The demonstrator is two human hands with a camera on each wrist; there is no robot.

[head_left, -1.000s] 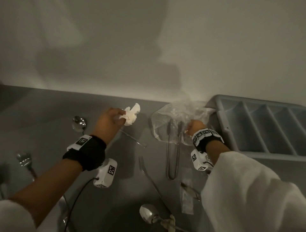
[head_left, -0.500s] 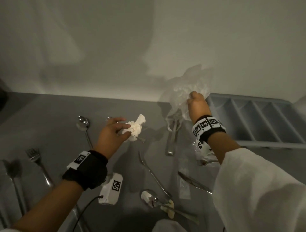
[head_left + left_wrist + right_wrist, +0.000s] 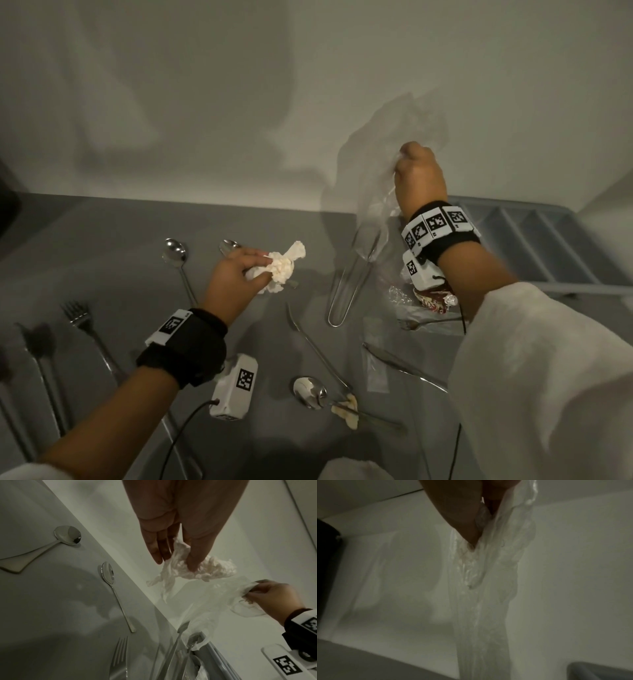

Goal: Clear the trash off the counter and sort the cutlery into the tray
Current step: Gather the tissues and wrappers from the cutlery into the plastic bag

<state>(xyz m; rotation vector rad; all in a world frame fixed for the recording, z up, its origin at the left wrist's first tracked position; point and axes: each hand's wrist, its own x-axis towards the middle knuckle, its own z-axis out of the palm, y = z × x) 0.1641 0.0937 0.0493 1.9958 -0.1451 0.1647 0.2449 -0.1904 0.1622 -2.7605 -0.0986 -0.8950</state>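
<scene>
While the crumpled tissue (image 3: 279, 270) was pinched between the thumb and fingertips of the left hand (image 3: 236, 275), it was held clear of the tabletop (image 3: 102, 260), apparently so that it could be dropped into the bag rather than set down again. The clear plastic bag (image 3: 376, 178) was gripped at its upper edge by the closed fingers of the right hand (image 3: 419, 178) and raised against the wall, so that its body hung down and could be opened as a receptacle; in the right wrist view the film (image 3: 481, 601) was seen bunched in that grip and trailing straight down. Tissue and bag were kept near each other but apart, the tissue lower and to the left.

Beneath the bag's hanging end a pair of tongs (image 3: 349, 291) was left lying flat, and a foil wrapper (image 3: 428, 301) with other clear wrappers remained just beside the right wrist. Spoons (image 3: 175, 253), forks (image 3: 80, 318) and further cutlery were scattered over the tabletop, a spoon (image 3: 308, 392) near the front edge being smeared with scraps. The grey cutlery tray (image 3: 534, 240) was placed against the wall at the right, its compartments seemingly unfilled, so the sorting was judged not yet begun.
</scene>
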